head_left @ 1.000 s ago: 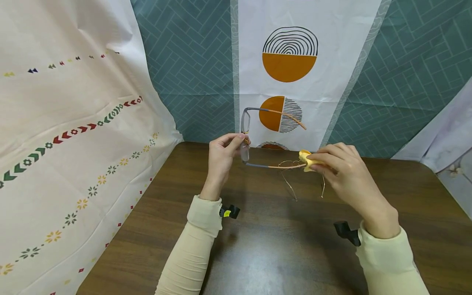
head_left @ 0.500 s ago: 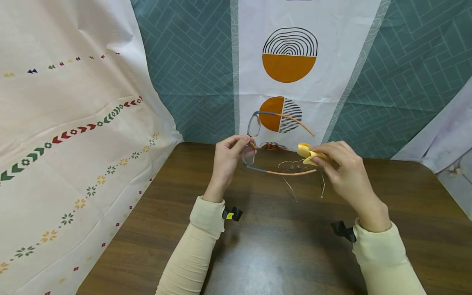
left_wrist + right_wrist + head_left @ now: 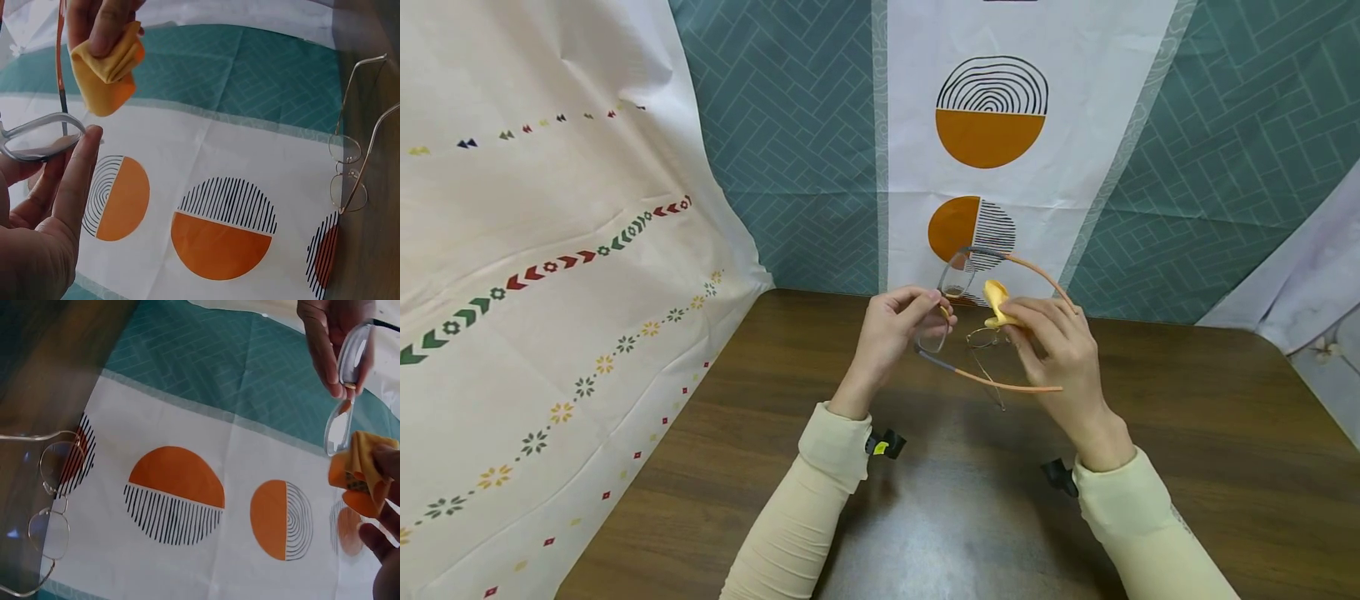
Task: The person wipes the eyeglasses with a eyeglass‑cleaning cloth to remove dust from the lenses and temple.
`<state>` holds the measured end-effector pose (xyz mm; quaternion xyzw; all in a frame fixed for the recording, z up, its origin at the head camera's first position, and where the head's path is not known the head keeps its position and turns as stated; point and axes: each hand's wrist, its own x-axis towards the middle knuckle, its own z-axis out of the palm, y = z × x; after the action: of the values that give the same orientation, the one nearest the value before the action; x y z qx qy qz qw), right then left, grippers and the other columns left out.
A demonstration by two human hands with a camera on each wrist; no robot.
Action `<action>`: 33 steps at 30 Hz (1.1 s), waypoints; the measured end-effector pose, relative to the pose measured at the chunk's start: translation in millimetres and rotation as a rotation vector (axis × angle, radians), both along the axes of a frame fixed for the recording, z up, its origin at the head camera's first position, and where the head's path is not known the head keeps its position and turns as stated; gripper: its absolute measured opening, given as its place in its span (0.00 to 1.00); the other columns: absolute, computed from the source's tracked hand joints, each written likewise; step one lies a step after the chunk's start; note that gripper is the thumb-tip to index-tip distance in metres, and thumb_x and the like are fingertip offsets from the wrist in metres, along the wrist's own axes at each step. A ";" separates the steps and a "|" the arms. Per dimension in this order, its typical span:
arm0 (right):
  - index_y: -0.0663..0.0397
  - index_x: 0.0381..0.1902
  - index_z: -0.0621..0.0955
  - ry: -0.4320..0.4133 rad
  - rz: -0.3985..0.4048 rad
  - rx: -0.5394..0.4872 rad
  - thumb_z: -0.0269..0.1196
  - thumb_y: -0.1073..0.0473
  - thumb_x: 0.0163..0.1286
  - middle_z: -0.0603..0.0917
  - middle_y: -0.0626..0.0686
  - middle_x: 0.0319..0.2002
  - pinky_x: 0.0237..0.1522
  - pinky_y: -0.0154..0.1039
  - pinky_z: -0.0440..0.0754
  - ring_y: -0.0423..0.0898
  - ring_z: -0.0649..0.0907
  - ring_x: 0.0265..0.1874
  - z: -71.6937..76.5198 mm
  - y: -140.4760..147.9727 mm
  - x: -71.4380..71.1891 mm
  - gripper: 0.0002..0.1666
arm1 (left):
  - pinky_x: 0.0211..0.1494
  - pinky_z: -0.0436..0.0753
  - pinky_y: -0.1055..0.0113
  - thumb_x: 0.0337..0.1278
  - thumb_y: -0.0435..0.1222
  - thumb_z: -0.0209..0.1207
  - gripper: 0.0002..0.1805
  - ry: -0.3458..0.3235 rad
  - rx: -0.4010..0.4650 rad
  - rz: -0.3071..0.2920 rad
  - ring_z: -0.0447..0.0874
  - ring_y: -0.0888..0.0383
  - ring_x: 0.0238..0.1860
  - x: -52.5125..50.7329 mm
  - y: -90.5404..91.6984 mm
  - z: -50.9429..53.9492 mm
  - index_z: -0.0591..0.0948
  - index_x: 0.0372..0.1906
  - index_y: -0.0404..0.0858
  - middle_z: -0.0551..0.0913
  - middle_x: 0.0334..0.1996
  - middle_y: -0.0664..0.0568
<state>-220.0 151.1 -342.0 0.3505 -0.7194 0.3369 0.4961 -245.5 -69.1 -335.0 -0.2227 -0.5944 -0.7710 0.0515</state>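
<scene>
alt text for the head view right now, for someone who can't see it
A person's left hand holds up glasses with blue-and-orange temples while the right hand pinches a yellow cloth close by. Thin wire-rimmed glasses, partly hidden, rest on the wooden table, before a teal and white patterned backdrop.

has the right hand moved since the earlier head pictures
Yes: in the head view the right hand has moved left, judged against the large printed circle.

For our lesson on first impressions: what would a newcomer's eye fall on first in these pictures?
Probably the bright yellow cloth pinched in the right hand, close to the grey-and-orange glasses that the left hand holds above the table. Next, perhaps, the bold orange-and-black circles on the white panel behind.
</scene>
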 end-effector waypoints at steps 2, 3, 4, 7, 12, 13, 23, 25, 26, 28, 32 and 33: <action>0.62 0.48 0.88 0.032 -0.003 -0.014 0.74 0.75 0.58 0.90 0.60 0.43 0.46 0.53 0.74 0.61 0.84 0.40 -1.0 -1.6 -0.3 0.18 | 0.45 0.90 0.58 0.76 0.32 0.58 0.13 -0.013 -0.013 -0.014 0.91 0.56 0.35 0.4 1.6 0.0 0.84 0.41 0.23 0.88 0.34 0.46; 0.63 0.48 0.88 0.045 -0.007 -0.016 0.74 0.75 0.58 0.90 0.60 0.44 0.48 0.52 0.74 0.62 0.84 0.41 -1.7 -2.3 -0.4 0.19 | 0.45 0.90 0.59 0.76 0.32 0.58 0.13 -0.021 -0.015 -0.024 0.91 0.56 0.34 0.7 2.4 0.0 0.83 0.41 0.22 0.88 0.34 0.46; 0.63 0.47 0.88 0.053 -0.012 -0.024 0.74 0.76 0.57 0.90 0.60 0.44 0.49 0.50 0.75 0.62 0.84 0.41 -2.5 -3.3 -0.4 0.19 | 0.45 0.90 0.59 0.75 0.31 0.58 0.13 -0.028 -0.017 -0.035 0.91 0.56 0.35 1.3 3.3 0.3 0.83 0.41 0.22 0.88 0.34 0.47; 0.63 0.47 0.88 0.074 -0.036 -0.025 0.73 0.71 0.63 0.90 0.61 0.44 0.52 0.44 0.75 0.62 0.83 0.41 -5.3 -6.2 0.2 0.14 | 0.44 0.90 0.60 0.75 0.31 0.57 0.13 -0.045 -0.021 -0.063 0.91 0.56 0.34 2.9 5.8 0.5 0.82 0.41 0.21 0.88 0.33 0.47; 0.64 0.46 0.88 0.020 -0.008 -0.075 0.64 0.52 0.75 0.90 0.61 0.43 0.53 0.34 0.75 0.60 0.82 0.40 -7.3 -8.6 2.1 0.19 | 0.44 0.90 0.60 0.76 0.30 0.57 0.12 -0.056 -0.035 -0.090 0.91 0.55 0.34 5.3 7.4 0.8 0.82 0.41 0.21 0.88 0.32 0.47; 0.64 0.46 0.88 -0.018 0.011 -0.102 0.65 0.51 0.75 0.89 0.61 0.42 0.52 0.32 0.75 0.57 0.82 0.40 -6.7 -8.6 3.3 0.19 | 0.43 0.90 0.61 0.76 0.30 0.57 0.12 -0.057 -0.040 -0.090 0.91 0.55 0.34 5.6 7.4 1.0 0.82 0.42 0.21 0.88 0.32 0.48; 0.75 0.52 0.81 -0.448 0.304 -0.307 0.62 0.74 0.74 0.85 0.48 0.42 0.44 0.28 0.77 0.38 0.80 0.40 -2.0 -4.6 8.5 0.12 | 0.43 0.90 0.61 0.75 0.30 0.58 0.13 -0.074 -0.053 -0.095 0.90 0.55 0.33 5.6 7.5 1.0 0.82 0.45 0.19 0.88 0.34 0.47; 0.79 0.54 0.77 -0.547 0.395 -0.348 0.57 0.75 0.76 0.84 0.46 0.44 0.44 0.28 0.79 0.39 0.80 0.40 -2.5 -3.5 7.1 0.12 | 0.44 0.90 0.61 0.75 0.30 0.58 0.13 -0.074 -0.064 -0.102 0.90 0.54 0.34 5.7 7.5 0.9 0.82 0.45 0.18 0.87 0.34 0.47; 0.80 0.54 0.76 -0.592 0.434 -0.372 0.56 0.76 0.77 0.84 0.46 0.44 0.44 0.28 0.80 0.40 0.81 0.40 -2.7 -3.1 6.6 0.12 | 0.44 0.90 0.61 0.75 0.30 0.58 0.13 -0.074 -0.071 -0.107 0.90 0.53 0.34 5.8 7.5 0.9 0.82 0.45 0.19 0.87 0.34 0.47; 0.79 0.55 0.76 -0.654 0.466 -0.403 0.54 0.75 0.78 0.83 0.46 0.44 0.43 0.28 0.80 0.40 0.80 0.40 -2.8 -2.5 5.5 0.12 | 0.44 0.90 0.61 0.75 0.30 0.58 0.13 -0.072 -0.090 -0.115 0.90 0.51 0.35 6.1 7.6 0.8 0.82 0.45 0.19 0.88 0.34 0.48; 0.72 0.55 0.78 -0.708 0.421 -0.439 0.57 0.72 0.78 0.84 0.46 0.43 0.39 0.28 0.81 0.39 0.81 0.37 -1.9 -3.6 5.0 0.12 | 0.44 0.90 0.61 0.75 0.30 0.58 0.12 -0.060 -0.118 -0.143 0.90 0.52 0.34 6.5 8.1 0.0 0.83 0.45 0.20 0.88 0.34 0.45; 0.70 0.55 0.78 -0.712 0.401 -0.454 0.58 0.72 0.78 0.84 0.46 0.43 0.38 0.28 0.81 0.39 0.81 0.36 -1.9 -4.6 5.2 0.11 | 0.44 0.90 0.61 0.75 0.30 0.58 0.12 -0.052 -0.128 -0.151 0.90 0.53 0.34 6.5 8.2 -0.5 0.83 0.44 0.21 0.88 0.33 0.44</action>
<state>-214.8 146.5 -343.8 0.2279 -0.6712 0.6741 0.2078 -239.0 -60.9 -335.5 -0.2493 -0.6251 -0.7387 -0.0366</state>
